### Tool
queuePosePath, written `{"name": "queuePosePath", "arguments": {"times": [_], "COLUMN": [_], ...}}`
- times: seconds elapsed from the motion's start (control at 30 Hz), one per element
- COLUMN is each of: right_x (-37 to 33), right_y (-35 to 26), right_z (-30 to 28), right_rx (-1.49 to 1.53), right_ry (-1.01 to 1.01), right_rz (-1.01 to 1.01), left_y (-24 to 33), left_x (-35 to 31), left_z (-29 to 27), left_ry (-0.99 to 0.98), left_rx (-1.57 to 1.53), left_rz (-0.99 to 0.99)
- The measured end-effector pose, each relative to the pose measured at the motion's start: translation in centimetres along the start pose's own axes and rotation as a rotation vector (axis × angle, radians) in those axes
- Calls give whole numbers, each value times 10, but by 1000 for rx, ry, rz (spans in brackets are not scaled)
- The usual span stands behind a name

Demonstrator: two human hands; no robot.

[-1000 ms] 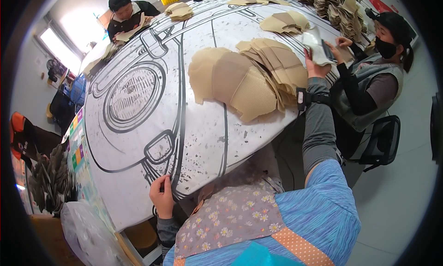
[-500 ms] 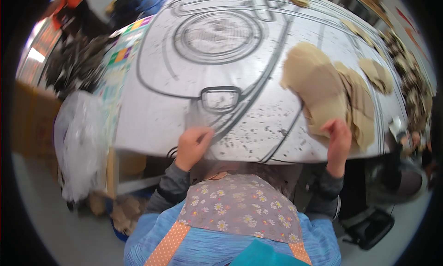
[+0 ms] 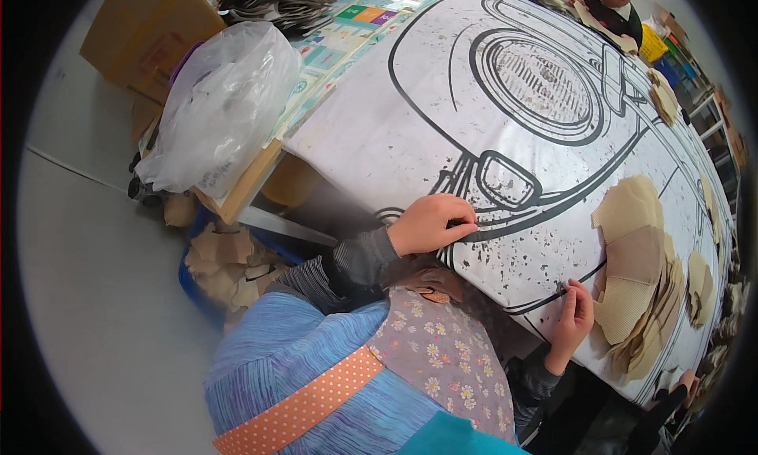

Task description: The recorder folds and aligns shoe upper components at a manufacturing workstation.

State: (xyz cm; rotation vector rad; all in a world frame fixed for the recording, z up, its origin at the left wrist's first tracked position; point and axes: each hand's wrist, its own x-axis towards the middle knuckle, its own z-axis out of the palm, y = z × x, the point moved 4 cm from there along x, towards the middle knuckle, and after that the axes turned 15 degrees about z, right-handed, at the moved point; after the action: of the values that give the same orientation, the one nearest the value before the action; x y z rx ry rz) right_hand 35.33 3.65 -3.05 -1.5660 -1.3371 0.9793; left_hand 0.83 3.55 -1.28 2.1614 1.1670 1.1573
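My left hand (image 3: pixel 433 226) is at the table's near edge, above the white cover (image 3: pixel 355 123) printed with black lines. Its fingers are curled together; a dark bit shows between them, too small to name. To its right, my right hand (image 3: pixel 575 322) hovers by the same edge, thumb and fingertips pinched. Whatever is in that pinch is tiny or hidden. Just right of it lies a pile of beige and tan cut fabric pieces (image 3: pixel 632 257), overlapping one another. Dark specks are scattered over the cover between my hands.
A clear plastic bag (image 3: pixel 229 99) hangs at the table's left corner, near a cardboard box (image 3: pixel 150 32). Below stands a blue bin (image 3: pixel 189 277) with fabric scraps (image 3: pixel 225 257). More beige pieces (image 3: pixel 699 289) lie right. A person (image 3: pixel 604 13) works at the far side; another's hand (image 3: pixel 688 385) shows lower right.
My view has swung to the left, bringing the bag, box and scrap bin further in. Both hands stay near the table's front edge; the fabric pile lies where it was.
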Motion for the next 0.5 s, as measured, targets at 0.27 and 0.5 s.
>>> {"name": "queuePosePath", "arguments": {"times": [0.27, 0.5], "right_x": [0, 3], "right_y": [2, -4], "right_z": [5, 6], "right_rx": [-102, -110], "right_ry": [-18, -36], "right_rz": [-86, -111], "left_y": [1, 0], "left_x": [-2, 0], "left_z": [1, 1], "left_ry": [13, 9], "left_rx": [81, 85], "left_rz": [27, 21]}}
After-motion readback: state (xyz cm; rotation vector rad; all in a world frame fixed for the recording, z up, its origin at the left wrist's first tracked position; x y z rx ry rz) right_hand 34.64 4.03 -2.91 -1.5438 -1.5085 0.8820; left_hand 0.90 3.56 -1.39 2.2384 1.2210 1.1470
